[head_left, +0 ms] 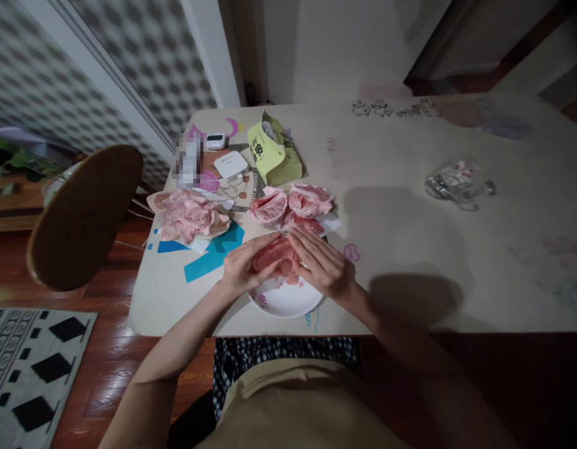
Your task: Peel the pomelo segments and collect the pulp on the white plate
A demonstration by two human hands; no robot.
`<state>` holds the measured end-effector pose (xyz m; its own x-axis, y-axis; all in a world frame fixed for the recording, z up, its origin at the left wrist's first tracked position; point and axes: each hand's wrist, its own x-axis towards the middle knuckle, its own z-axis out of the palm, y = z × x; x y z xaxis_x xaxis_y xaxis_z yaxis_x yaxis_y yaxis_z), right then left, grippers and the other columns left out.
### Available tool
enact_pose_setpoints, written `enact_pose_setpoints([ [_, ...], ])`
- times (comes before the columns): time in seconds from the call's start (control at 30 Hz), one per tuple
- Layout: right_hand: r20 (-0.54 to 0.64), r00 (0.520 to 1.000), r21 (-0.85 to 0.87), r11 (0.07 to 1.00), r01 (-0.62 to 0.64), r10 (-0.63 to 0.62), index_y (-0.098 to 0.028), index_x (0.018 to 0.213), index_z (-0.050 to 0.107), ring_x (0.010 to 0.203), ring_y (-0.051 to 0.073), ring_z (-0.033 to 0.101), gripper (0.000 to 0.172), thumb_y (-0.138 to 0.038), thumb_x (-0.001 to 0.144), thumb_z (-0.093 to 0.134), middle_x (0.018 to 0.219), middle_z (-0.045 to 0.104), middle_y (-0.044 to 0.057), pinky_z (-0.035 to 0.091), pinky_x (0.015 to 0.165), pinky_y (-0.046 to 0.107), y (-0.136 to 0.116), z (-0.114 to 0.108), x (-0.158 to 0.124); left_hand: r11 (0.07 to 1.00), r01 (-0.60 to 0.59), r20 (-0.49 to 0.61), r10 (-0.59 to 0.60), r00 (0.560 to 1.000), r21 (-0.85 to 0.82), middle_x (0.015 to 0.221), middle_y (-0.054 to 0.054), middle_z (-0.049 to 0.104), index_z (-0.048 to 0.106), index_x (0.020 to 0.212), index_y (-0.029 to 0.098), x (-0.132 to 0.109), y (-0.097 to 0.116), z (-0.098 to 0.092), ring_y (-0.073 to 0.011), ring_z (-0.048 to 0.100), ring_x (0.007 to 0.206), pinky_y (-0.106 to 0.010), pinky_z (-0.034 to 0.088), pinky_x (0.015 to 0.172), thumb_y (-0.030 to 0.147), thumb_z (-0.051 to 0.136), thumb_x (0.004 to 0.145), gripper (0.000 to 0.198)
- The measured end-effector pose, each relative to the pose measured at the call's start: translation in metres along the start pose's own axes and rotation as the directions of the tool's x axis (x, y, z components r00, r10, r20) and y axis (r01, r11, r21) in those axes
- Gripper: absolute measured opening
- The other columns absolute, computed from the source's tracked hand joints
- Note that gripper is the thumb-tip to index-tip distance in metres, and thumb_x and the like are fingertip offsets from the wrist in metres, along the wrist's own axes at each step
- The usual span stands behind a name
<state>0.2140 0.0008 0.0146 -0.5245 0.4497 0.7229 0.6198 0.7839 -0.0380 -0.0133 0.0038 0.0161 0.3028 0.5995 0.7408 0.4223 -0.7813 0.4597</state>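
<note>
A red-fleshed pomelo segment [272, 254] is held over a white plate [284, 305] near the table's front edge. My left hand [241, 267] is closed round its left side, thumb along the near edge. From the other side my right hand [326, 260] presses on it, fingers together and pointing to the far left. Those fingers cover much of the segment's right end. Small bits of pomelo flesh [294, 280] lie on the plate below. Just beyond my hands rest two larger pomelo pieces [268, 206] with pale pink pith, and more red flesh [309, 224].
Pink peel scraps [189, 215] are heaped on the left, beside blue paper strips [213, 252]. Behind stand a yellow-green package [275, 153] and a white square device [231, 164]. A crumpled clear plastic item [459, 182] lies right. A wooden chair [85, 218] is left of the table.
</note>
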Motion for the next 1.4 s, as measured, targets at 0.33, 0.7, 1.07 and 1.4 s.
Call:
enact_pose_setpoints([
  [0.33, 0.077, 0.996, 0.022, 0.999, 0.036, -0.038, -0.010, 0.164, 0.025, 0.145, 0.023, 0.055, 0.076, -0.011, 0.099, 0.063, 0.155, 0.056, 0.015, 0.053, 0.119, 0.037, 0.004, 0.003, 0.000, 0.997, 0.074, 0.001, -0.074, 0.997, -0.030, 0.118, -0.012, 0.080, 0.065, 0.123, 0.017, 0.001, 0.001, 0.003, -0.0203, 0.080, 0.106, -0.027, 0.066, 0.090, 0.021, 0.083, 0.086, 0.042],
  [0.7, 0.072, 0.996, -0.005, 0.998, -0.058, 0.058, -0.014, 0.166, 0.024, 0.124, 0.023, 0.071, 0.076, -0.027, 0.102, 0.064, 0.142, 0.068, 0.014, 0.060, 0.108, 0.032, 0.003, 0.007, -0.006, 0.977, 0.173, 0.020, -0.172, 0.985, -0.127, 0.120, -0.013, 0.079, 0.067, 0.130, 0.016, 0.002, -0.001, 0.002, -0.0201, 0.079, 0.106, -0.029, 0.065, 0.096, 0.028, 0.087, 0.083, 0.052],
  [1.07, 0.047, 0.998, -0.127, 0.991, 0.040, -0.034, -0.014, 0.161, 0.036, 0.138, 0.026, 0.062, 0.068, -0.013, 0.099, 0.065, 0.153, 0.057, 0.016, 0.058, 0.113, 0.035, 0.003, 0.004, -0.004, 0.978, 0.084, 0.045, -0.077, 0.996, -0.190, 0.135, -0.016, 0.072, 0.060, 0.140, 0.020, 0.000, -0.003, 0.001, -0.0254, 0.071, 0.127, -0.038, 0.060, 0.107, 0.026, 0.078, 0.092, 0.051],
  [1.4, 0.006, 0.993, -0.091, 0.989, 0.119, -0.119, -0.018, 0.153, 0.052, 0.138, 0.027, 0.062, 0.058, -0.022, 0.098, 0.071, 0.146, 0.064, 0.012, 0.059, 0.113, 0.039, -0.005, 0.006, 0.002, 0.968, 0.178, 0.021, -0.177, 0.984, -0.178, 0.121, -0.012, 0.076, 0.059, 0.130, 0.020, -0.019, -0.006, 0.008, -0.0229, 0.077, 0.112, -0.032, 0.065, 0.093, 0.040, 0.078, 0.092, 0.047],
])
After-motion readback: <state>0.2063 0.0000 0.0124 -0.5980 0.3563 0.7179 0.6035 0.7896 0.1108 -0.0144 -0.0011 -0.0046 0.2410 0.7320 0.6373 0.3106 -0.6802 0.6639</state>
